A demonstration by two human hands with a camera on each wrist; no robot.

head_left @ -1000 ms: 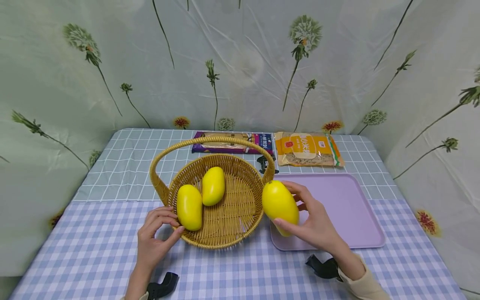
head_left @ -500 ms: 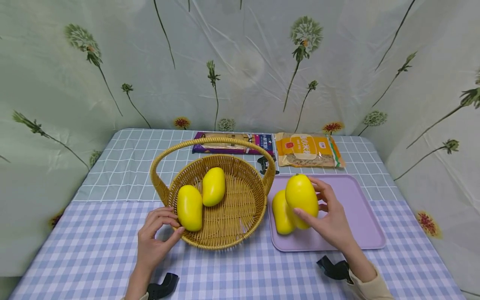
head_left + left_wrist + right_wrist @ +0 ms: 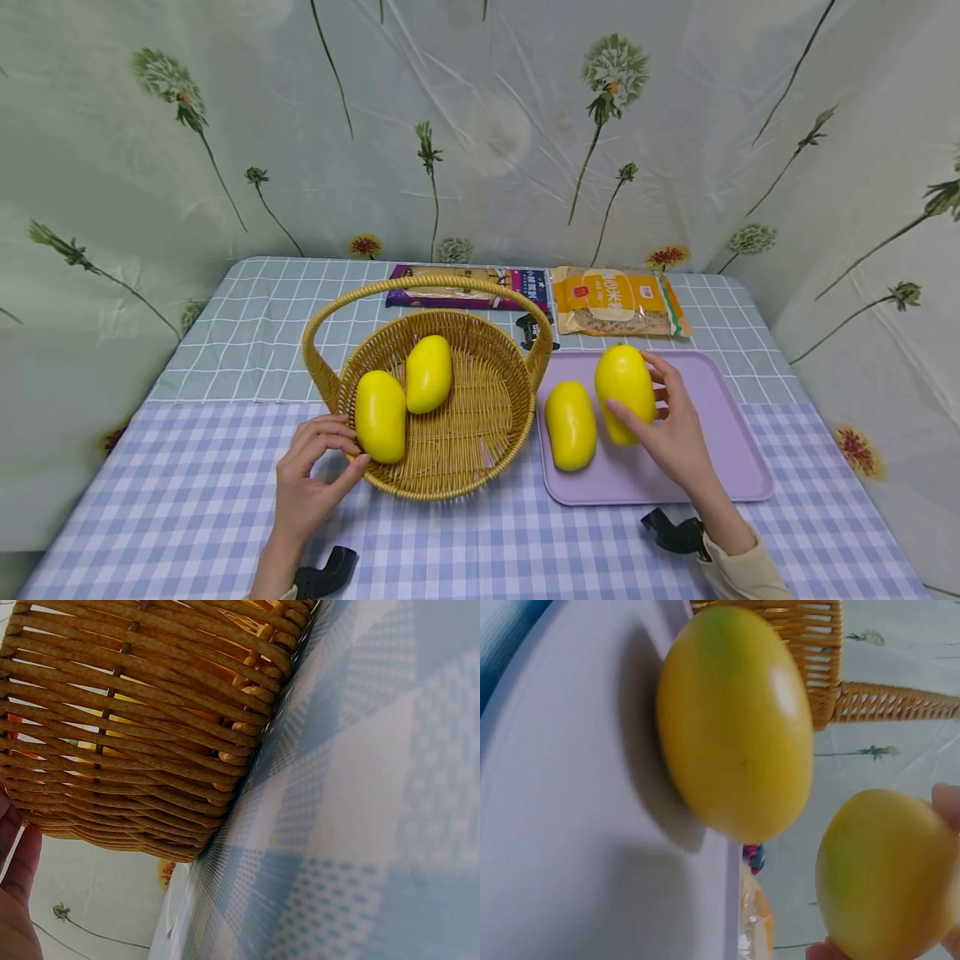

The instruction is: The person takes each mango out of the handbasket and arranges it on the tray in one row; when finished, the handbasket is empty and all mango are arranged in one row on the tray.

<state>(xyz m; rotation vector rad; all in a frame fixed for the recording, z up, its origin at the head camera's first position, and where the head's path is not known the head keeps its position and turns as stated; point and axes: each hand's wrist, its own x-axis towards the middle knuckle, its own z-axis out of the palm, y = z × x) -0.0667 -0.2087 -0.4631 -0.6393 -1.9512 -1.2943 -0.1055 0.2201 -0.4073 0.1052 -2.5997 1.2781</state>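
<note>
My right hand (image 3: 671,425) holds a yellow mango (image 3: 625,392) between thumb and fingers, above the lilac tray (image 3: 705,467). In the right wrist view a gap separates the held mango (image 3: 889,877) from the tray surface. Another mango (image 3: 571,425) lies on the tray's left part. To the left stands a round wicker basket (image 3: 468,450) with a tall handle. Inside it, two mangoes lie side by side: one at the left wall (image 3: 380,417), the other (image 3: 428,375) farther back. My left hand (image 3: 311,475) pinches the basket's front left rim.
Behind the basket lies a purple packet (image 3: 517,287), with an orange bag of grain (image 3: 618,302) to its right. A small black item (image 3: 530,331) sits between basket and tray. A flowered curtain (image 3: 495,150) hangs behind the checked tablecloth (image 3: 480,550).
The right hand has carried its mango rightward, from the tray's left edge toward its middle, uncovering the mango on the tray. My left hand stays at the basket rim.
</note>
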